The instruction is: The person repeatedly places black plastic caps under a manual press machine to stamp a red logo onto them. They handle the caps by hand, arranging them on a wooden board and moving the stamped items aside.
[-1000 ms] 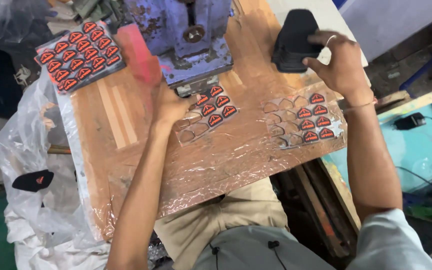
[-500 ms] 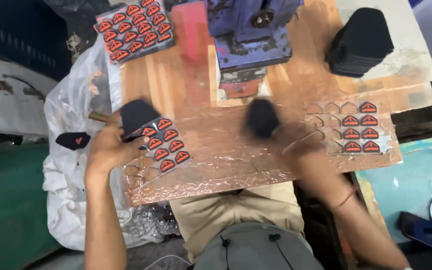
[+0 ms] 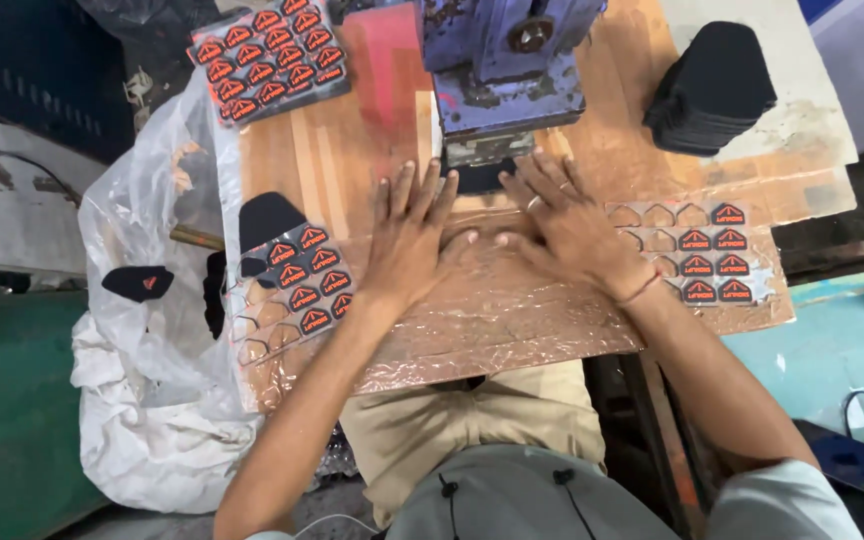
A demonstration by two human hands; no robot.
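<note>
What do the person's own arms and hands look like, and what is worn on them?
Both forearms are bare. The right hand has a ring on one finger and a thin red thread around the wrist. The left hand wears nothing. A light short sleeve shows at the right upper arm.

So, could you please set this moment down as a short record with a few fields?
Left hand: left hand lies flat, fingers spread, on the foil-covered bench.
Right hand: right hand lies flat beside it, fingertips at a dark piece under the blue press.
Left of hands: sheet of red-and-black badges, partly emptied.
Right of hands: second badge sheet, also partly emptied.
Far corners: full badge sheet; stack of black pieces.
Beside bench: white plastic sack.
</note>
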